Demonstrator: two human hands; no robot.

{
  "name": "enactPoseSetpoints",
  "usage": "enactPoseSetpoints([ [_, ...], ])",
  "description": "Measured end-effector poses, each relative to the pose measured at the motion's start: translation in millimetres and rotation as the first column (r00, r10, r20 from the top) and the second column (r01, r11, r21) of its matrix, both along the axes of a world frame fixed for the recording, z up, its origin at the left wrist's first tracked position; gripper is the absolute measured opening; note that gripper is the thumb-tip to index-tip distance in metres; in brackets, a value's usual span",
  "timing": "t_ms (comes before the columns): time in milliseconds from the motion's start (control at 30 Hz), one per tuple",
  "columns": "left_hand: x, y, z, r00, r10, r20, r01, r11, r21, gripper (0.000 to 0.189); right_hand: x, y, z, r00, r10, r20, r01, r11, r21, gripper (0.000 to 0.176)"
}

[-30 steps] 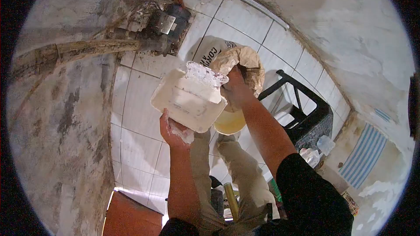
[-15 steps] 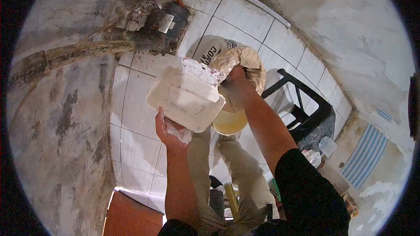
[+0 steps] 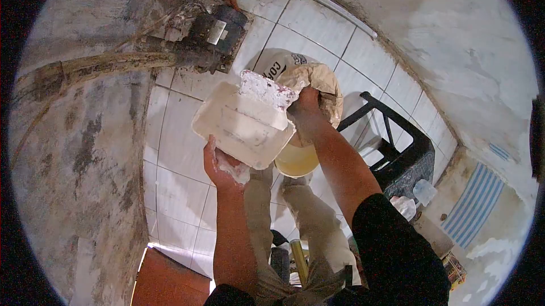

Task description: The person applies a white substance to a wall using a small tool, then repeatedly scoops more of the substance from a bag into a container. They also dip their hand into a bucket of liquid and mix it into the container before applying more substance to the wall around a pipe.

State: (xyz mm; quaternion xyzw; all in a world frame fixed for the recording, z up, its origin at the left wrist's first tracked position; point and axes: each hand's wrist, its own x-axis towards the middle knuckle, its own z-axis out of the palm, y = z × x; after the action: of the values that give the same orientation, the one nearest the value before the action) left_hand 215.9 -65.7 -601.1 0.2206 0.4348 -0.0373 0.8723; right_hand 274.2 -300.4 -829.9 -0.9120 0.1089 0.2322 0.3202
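My left hand [image 3: 224,164], smeared with white paste, grips the lower edge of an off-white plastic tub [image 3: 227,135]. A flat trowel [image 3: 267,91], its blade caked with white and reddish plaster, lies across the tub's far right side. My right hand [image 3: 306,101] is closed at the trowel's right end, where the handle appears to be; its fingers are partly hidden. Just beyond that hand is the crumpled mouth of a brown paper bag [image 3: 326,82]. Below and right of the tub, a pale yellow bucket [image 3: 297,161] shows in part.
A black plastic stool [image 3: 406,155] lies on its side at the right, near a clear plastic cup [image 3: 424,191]. A blue-striped cloth [image 3: 472,204] is farther right. Stained walls flank the white tiled floor [image 3: 179,153]; a dark box [image 3: 218,36] stands at the far left.
The tub and trowel have shifted slightly right and away from me. My right forearm has moved a little left. Both hands keep their holds.
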Motion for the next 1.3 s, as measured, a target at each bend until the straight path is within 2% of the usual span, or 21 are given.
enactPoseSetpoints([
  [33, 0, 0, -1, 1.0, 0.002, 0.003, -0.002, 1.0, 0.003, 0.057, 6, -8, -38, 0.989, 0.143, -0.039, -0.147, 0.976, -0.161, 0.024],
  [100, -1, 0, -1, 1.0, -0.006, -0.007, 0.006, 1.0, 0.024, 0.058, -6, -32, -103, 0.902, 0.392, -0.18, -0.43, 0.789, -0.439, 0.016],
  [133, -2, 0, -1, 1.0, -0.02, -0.017, 0.021, 0.999, 0.041, 0.058, -25, -33, -36, 0.901, 0.394, -0.18, -0.432, 0.788, -0.438, 0.016],
  [200, -3, 1, -3, 0.999, -0.031, 0.004, 0.032, 0.999, -0.006, 0.058, 20, 11, 79, 0.918, 0.305, -0.252, -0.355, 0.917, -0.181, 0.04],
  [233, -3, 2, -3, 0.999, -0.041, 0.026, 0.042, 0.998, -0.051, 0.058, 21, 18, 94, 0.919, 0.305, -0.25, -0.354, 0.917, -0.184, 0.04],
  [300, -3, 0, -2, 0.998, -0.04, 0.043, 0.043, 0.997, -0.057, 0.058, 23, 28, 114, 0.975, 0.163, -0.152, -0.179, 0.979, -0.098, 0.036],
  [400, -6, -1, -3, 1.0, -0.022, 0.004, 0.022, 0.999, -0.037, 0.058, 21, 38, 126, 0.996, -0.075, -0.043, 0.078, 0.995, 0.066, 0.031],
  [500, -9, 0, -8, 1.0, -0.006, -0.011, 0.006, 0.999, -0.044, 0.059, 19, 42, 128, 0.946, -0.322, 0.024, 0.307, 0.92, 0.245, 0.027],
  [633, -8, -2, -5, 1.0, 0.002, 0.03, 0.001, 0.993, -0.116, 0.059, 1, 14, 64, 0.953, -0.29, -0.082, 0.299, 0.945, 0.135, 0.03],
  [667, -9, -3, -5, 1.0, 0.008, 0.029, -0.004, 0.993, -0.12, 0.059, -13, 6, 40, 0.959, -0.15, 0.24, 0.173, 0.982, -0.077, 0.033],
  [700, -10, -3, -6, 0.999, 0.0, 0.035, 0.004, 0.992, -0.127, 0.059, -18, 3, 30, 0.863, 0.069, 0.5, 0.105, 0.945, -0.311, 0.036],
  [733, -11, -4, -6, 0.999, -0.007, 0.043, 0.013, 0.991, -0.132, 0.059, -13, 6, 45, 0.862, 0.074, 0.502, 0.099, 0.945, -0.31, 0.036],
  [800, -12, -8, -5, 0.998, -0.012, 0.06, 0.015, 0.999, -0.049, 0.059, -1, 18, 91, 0.993, 0.074, 0.092, -0.048, 0.966, -0.253, 0.036],
  [867, -15, -10, -10, 0.997, -0.015, 0.08, 0.012, 0.999, 0.033, 0.059, -6, 13, 96, 0.976, 0.192, 0.104, -0.155, 0.945, -0.287, 0.035],
  [900, -17, -8, -16, 0.997, 0.014, 0.078, -0.01, 0.998, -0.062, 0.059, -10, 11, 97, 0.948, 0.301, 0.107, -0.253, 0.911, -0.325, 0.033],
  [933, -17, -8, -17, 0.997, 0.041, 0.07, -0.029, 0.987, -0.157, 0.059, -13, 12, 100, 0.947, 0.304, 0.105, -0.256, 0.91, -0.325, 0.033],
  [1000, -19, -10, -19, 0.997, 0.033, 0.065, -0.025, 0.993, -0.115, 0.059, -19, 12, 104, 0.909, 0.309, 0.281, -0.219, 0.925, -0.311, 0.033],
  [1100, -21, -15, -14, 0.998, 0.045, 0.035, -0.041, 0.995, -0.095, 0.059, -13, 23, 169, 0.938, 0.333, 0.099, -0.279, 0.892, -0.355, 0.035],
  [1167, -20, -17, -15, 0.997, 0.072, 0.03, -0.068, 0.991, -0.116, 0.059, -33, 10, 146, 0.925, 0.325, 0.198, -0.235, 0.896, -0.376, 0.036],
  [1233, -20, -16, -19, 0.994, 0.078, 0.083, -0.066, 0.989, -0.132, 0.059, -43, 3, 144, 0.892, 0.443, 0.092, -0.35, 0.804, -0.481, 0.035],
  [1300, -18, -16, -18, 0.99, 0.087, 0.115, -0.072, 0.989, -0.131, 0.059, -50, -4, 157, 0.914, 0.383, 0.131, -0.314, 0.875, -0.37, 0.037],
])
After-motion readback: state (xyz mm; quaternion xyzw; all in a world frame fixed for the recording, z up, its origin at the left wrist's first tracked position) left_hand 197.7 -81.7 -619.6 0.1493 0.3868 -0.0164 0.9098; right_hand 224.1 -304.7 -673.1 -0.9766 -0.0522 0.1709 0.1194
